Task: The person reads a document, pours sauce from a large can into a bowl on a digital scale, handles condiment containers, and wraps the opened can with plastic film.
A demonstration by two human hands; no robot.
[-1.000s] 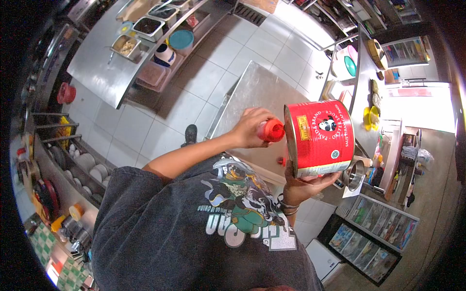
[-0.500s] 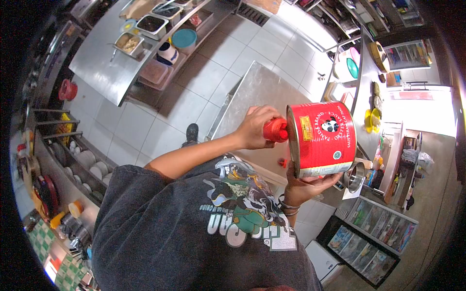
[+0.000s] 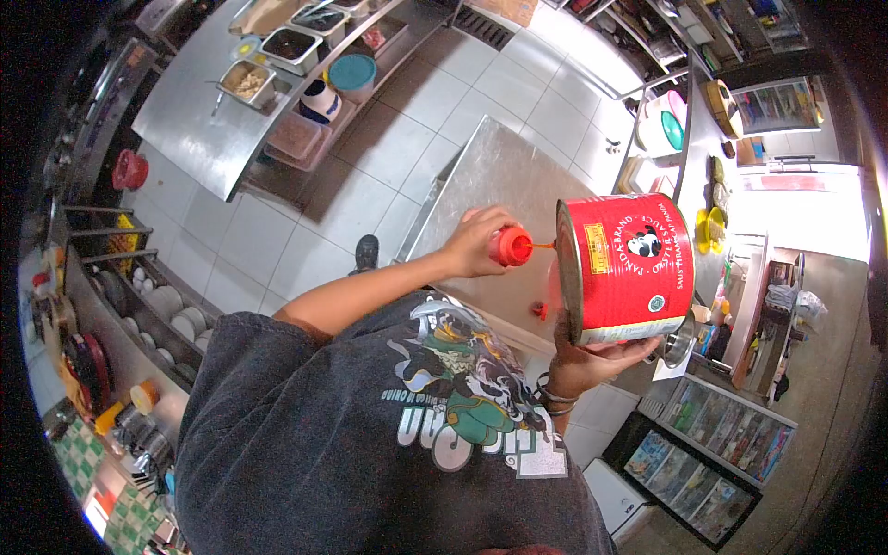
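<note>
Right hand [image 3: 592, 364], red can [image 3: 622, 277] sideways, top toward bottle [image 3: 507, 246]

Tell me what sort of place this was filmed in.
Probably a restaurant or similar commercial kitchen: metal food pans stand on a steel counter, white plates sit in a rack, and the right hand holds a big can labelled as sauce.

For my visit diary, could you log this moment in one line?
left hand: holds bottle | right hand: holds can | between bottle and can: thin strand
</note>
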